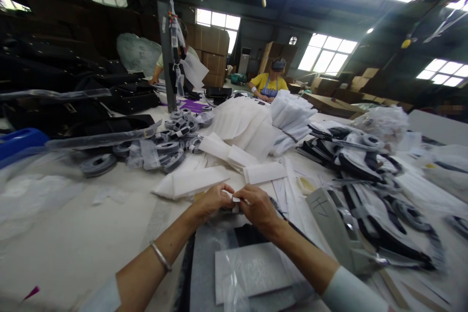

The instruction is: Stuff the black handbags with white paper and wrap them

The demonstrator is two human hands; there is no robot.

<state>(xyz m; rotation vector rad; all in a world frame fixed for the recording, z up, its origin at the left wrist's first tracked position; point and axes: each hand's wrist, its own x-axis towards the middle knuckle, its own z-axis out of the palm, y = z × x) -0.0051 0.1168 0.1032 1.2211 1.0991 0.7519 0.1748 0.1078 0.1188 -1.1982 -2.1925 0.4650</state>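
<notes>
My left hand (213, 201) and my right hand (259, 208) meet in front of me, both closed in a pinch. Between the fingertips is a small white tab (236, 200), too small to make out its kind. Below the hands lies a flat grey piece (204, 258) with black parts, partly under clear plastic. A white rectangular pad (256, 270) rests on it, with a clear plastic strip across. Just beyond the fingers are folded white foam sheets (199, 181). My forearms hide part of the grey piece's sides.
Rolled grey straps (171, 148) are heaped at left, near black bags (120, 90). White foam sheets (243, 117) pile up ahead. At right stand a grey tape dispenser (331, 224) and black-and-white pieces (380, 224). A co-worker in yellow (268, 85) sits across the table.
</notes>
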